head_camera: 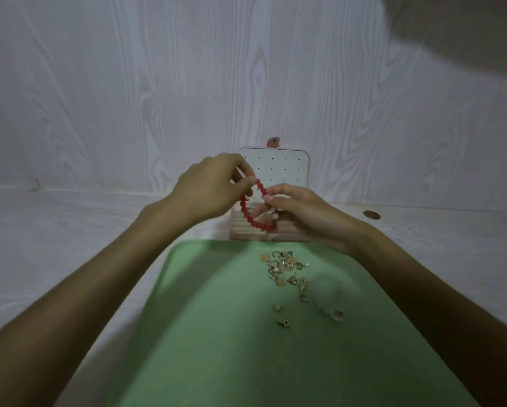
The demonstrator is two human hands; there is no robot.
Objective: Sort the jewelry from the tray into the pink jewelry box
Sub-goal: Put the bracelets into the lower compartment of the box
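While both hands, left (208, 186) and right (299, 212), pinch the bracelet (250, 214) above the box (275, 230), earrings (284, 268) wait on the tray (217, 333), presumably next.

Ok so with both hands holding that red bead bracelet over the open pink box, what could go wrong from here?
The red bead bracelet is pinched between the left hand and right hand, so pulling it apart may strain its cord. If let go carelessly, it might miss the pink jewelry box. A forearm could scatter the small earrings on the green tray.
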